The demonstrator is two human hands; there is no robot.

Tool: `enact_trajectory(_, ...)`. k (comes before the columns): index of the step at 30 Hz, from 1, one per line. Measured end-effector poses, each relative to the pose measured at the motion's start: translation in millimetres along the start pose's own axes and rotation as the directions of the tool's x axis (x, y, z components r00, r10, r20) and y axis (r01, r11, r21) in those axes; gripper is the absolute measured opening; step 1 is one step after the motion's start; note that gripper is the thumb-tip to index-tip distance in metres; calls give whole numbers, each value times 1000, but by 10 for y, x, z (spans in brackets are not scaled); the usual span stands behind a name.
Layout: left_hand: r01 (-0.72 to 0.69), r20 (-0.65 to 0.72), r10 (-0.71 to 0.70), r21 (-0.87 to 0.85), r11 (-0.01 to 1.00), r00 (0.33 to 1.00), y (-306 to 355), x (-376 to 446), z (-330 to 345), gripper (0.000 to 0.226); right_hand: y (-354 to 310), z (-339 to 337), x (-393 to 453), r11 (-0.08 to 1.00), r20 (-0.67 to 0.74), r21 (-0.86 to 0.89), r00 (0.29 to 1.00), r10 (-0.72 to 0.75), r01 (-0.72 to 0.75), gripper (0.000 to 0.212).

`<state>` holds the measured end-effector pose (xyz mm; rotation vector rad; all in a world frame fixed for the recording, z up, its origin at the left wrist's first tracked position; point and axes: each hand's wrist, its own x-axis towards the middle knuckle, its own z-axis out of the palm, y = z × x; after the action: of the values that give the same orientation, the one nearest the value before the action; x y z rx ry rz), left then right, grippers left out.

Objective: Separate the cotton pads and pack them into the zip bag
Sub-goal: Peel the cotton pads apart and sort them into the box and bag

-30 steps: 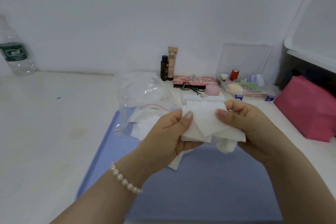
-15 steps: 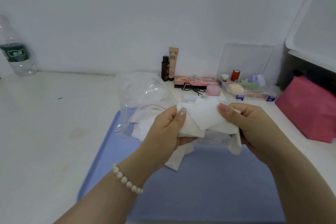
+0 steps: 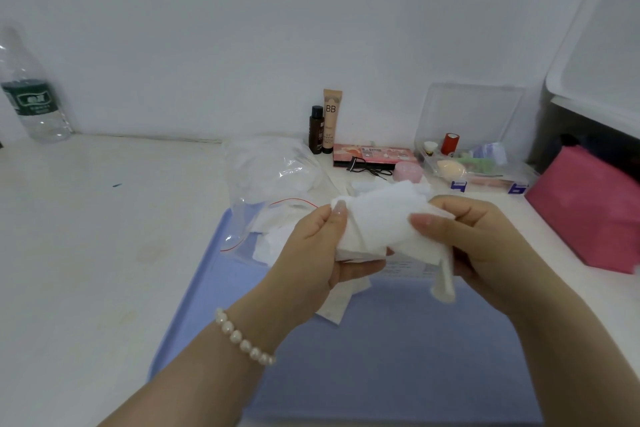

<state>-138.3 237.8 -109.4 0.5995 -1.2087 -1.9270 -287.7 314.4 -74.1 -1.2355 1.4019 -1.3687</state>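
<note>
Zip bag (image 3: 273,180) on counter (image 3: 104,236), left of both hands' cotton pads (image 3: 377,218). Tray (image 3: 398,357) beneath. Open box (image 3: 478,170) behind, right.

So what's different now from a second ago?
The bunch of cotton pads looks more spread between the left hand and right hand, which have drawn slightly apart; one pad now dangles below the right hand. Both hands keep pinching it. The zip bag stayed put.
</note>
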Motion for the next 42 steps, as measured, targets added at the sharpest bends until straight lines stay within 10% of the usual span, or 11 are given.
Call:
enact_trajectory(13,10,100,-21,106,994,995,-26,-7,-39,20,109,45,93,977,-136,-204,990,27,-55,13)
enact_trajectory(17,13,63,-13,-8,1000,998,-21,22,-43,20,98,-81,86,998,-150,22,987,55,-52,13)
enact_trajectory(23,-19,7,20,-39,999,1000,-31,27,-26,22,105,-71,35,855,209,498,977,40,-142,37)
enact_trajectory(42,-140,-116,131,-77,987,985,-89,69,-33,29,342,554,76,839,9,504,973,232,-205,20)
